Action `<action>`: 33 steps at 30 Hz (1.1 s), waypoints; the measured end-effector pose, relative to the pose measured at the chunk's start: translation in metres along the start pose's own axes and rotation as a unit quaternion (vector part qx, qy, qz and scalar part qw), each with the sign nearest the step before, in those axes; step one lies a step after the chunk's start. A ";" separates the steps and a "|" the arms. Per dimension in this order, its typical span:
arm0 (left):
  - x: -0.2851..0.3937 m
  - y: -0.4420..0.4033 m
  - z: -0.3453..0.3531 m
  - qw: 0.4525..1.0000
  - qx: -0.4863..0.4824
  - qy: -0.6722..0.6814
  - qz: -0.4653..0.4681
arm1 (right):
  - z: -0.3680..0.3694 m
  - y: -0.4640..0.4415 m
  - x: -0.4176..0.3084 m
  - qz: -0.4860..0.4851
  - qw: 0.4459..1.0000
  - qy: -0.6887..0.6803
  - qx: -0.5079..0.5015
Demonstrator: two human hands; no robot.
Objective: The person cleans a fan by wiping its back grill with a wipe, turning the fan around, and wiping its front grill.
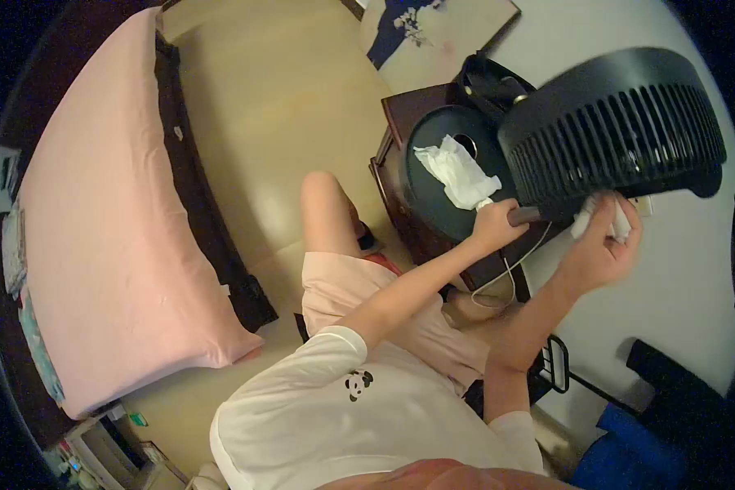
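Note:
A black fan head (621,131) with a slotted guard stands tilted before me at the right. My left hand (498,226) is closed around the fan's grey pole (524,216), just below the head. My right hand (600,253) pinches a folded white tissue (584,219) against the underside of the head; part of the tissue is hidden by the fingers. Beside my left hand, a crumpled white sheet or wrapper (459,173) lies on the round dark base (420,143).
Under the base is a dark wooden cabinet (392,122), with a black bag (486,82) behind it. A white cord (510,273) hangs beside the cabinet. The pink bed (122,245) runs along the left. Blue fabric (629,449) lies at lower right, near a black metal frame (557,363).

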State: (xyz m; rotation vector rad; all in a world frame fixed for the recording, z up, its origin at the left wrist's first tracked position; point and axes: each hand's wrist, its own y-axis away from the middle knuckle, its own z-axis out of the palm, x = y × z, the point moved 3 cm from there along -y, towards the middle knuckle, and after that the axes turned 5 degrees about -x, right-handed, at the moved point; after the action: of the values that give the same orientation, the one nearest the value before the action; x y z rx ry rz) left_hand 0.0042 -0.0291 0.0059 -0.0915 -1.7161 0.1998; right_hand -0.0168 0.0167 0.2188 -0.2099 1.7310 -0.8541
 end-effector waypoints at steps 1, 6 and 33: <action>-0.001 -0.001 -0.002 1.000 0.014 0.003 0.004 | 0.003 0.001 0.000 -0.020 0.998 0.058 0.004; 0.004 0.006 -0.001 1.000 0.009 -0.008 0.006 | -0.008 0.009 0.000 -0.068 0.989 0.127 -0.042; -0.012 0.004 0.002 0.998 0.039 0.033 0.046 | 0.010 -0.003 -0.010 -0.183 0.982 0.031 -0.042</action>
State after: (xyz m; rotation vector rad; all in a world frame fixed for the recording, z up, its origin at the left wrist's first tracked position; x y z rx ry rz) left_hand 0.0039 -0.0269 -0.0068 -0.1177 -1.6376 0.3280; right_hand -0.0048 0.0157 0.2273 -0.5778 1.8184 -1.0610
